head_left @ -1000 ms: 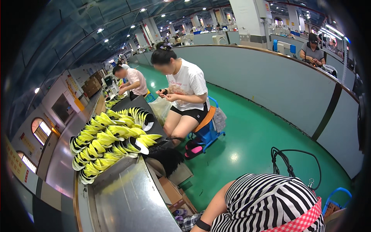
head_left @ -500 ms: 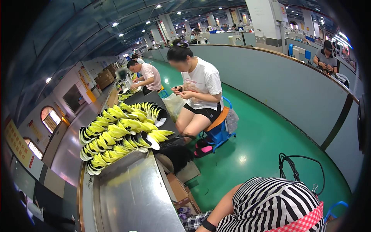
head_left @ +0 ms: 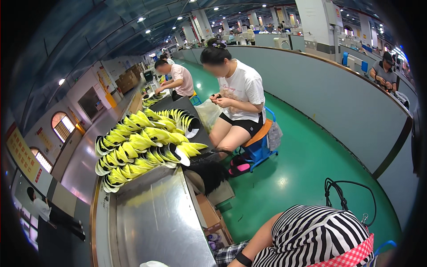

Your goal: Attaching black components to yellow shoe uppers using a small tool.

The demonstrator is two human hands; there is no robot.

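Note:
Neither of my hands is in view. A bare forearm with a black wristband, seemingly my own left arm, runs from a black-and-white striped sleeve down past the lower edge, so its hand is cut off. Plaid cloth shows beside the wristband. Left of it lies a bare metal worktop. At its far end are several overlapping rows of curved yellow, black and white pieces. The rim of a white object just shows at the lower edge; I cannot make out what it is.
A co-worker sits on an orange-and-blue stool right of the bench, both hands together. Another works farther along. Cardboard boxes stand under the bench. A grey partition borders the green floor. Black cable hangs at right.
The view has shifted slightly, moving the bench rows and co-workers a little to the right. A walking person now shows clearly at the far left. More of the white object shows at the lower edge.

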